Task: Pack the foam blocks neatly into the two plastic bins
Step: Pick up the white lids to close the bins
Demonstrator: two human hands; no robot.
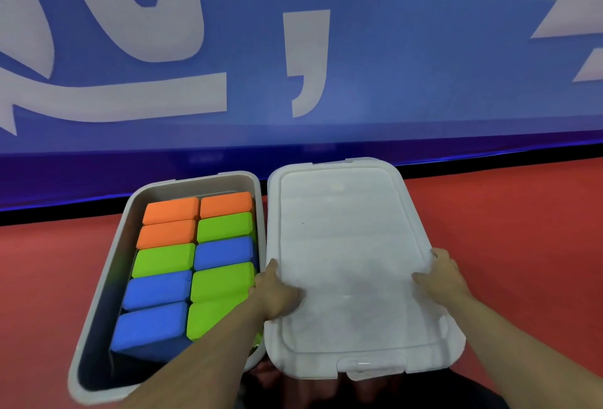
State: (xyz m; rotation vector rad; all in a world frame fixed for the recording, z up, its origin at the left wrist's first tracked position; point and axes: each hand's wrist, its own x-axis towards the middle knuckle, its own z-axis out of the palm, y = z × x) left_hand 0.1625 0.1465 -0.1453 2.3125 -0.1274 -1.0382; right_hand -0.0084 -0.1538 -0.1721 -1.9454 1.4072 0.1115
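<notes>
Head view. I am gripping a translucent white bin lid (352,265), which is filling the lower right-centre of the frame. My left hand (277,294) is holding its left edge, with the thumb lying on the top surface and the remaining fingers curled under the rim, where I cannot tell how they are lying. My right hand (440,274) is clasping the right edge in the same way, thumb on top and pointing inward, the other fingers wrapping over the rim. The lid is covering whatever is beneath it; faint rectangular shapes are showing through the plastic, but they are too blurred to identify.

Just beside the lid, at lower left of centre, an open grey plastic bin (98,294) is sitting on the red floor (522,229). Foam blocks are lying inside it in two tidy columns, touching one another: orange blocks (171,209) at the far end, green blocks (163,260) in the middle and near right, and blue blocks (156,289) at the near left. My left forearm is crossing over the bin's near right corner.

A blue banner (391,82) with large white lettering is occupying the upper half of the frame.
</notes>
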